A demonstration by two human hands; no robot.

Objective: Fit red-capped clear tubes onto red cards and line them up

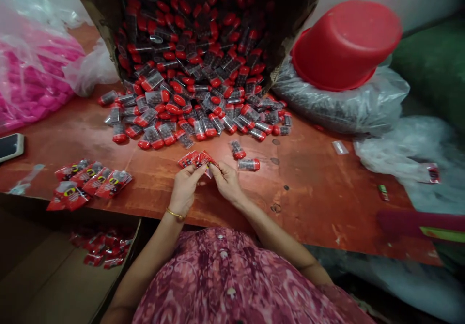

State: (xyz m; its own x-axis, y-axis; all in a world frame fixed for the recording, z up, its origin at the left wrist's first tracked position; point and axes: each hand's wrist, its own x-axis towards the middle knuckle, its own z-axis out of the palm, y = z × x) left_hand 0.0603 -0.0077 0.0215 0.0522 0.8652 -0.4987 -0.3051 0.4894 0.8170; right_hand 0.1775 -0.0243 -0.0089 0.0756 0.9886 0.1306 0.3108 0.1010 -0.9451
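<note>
Both hands meet over the middle of the table. My left hand (184,188) is closed, thumb and fingers pinching small red printed packets (192,158) that fan out above it. My right hand (228,183) is closed too, its fingertips on the right edge of the same packets. How many packets there are is hard to tell. Just right of my right hand lie two clear tubes with red caps and dark contents, one tube (249,164) flat and another tube (237,149) behind it. Several filled red packets (109,182) with a yellow mark lie in a group to the left.
A large cardboard box (105,28) on its side spills a heap of red-capped tubes (203,96). A red tub (348,43) rests upside down on a plastic bag (337,106). Pink items (29,77) in a bag and a phone (10,147) are left. An open carton (54,266) stands below.
</note>
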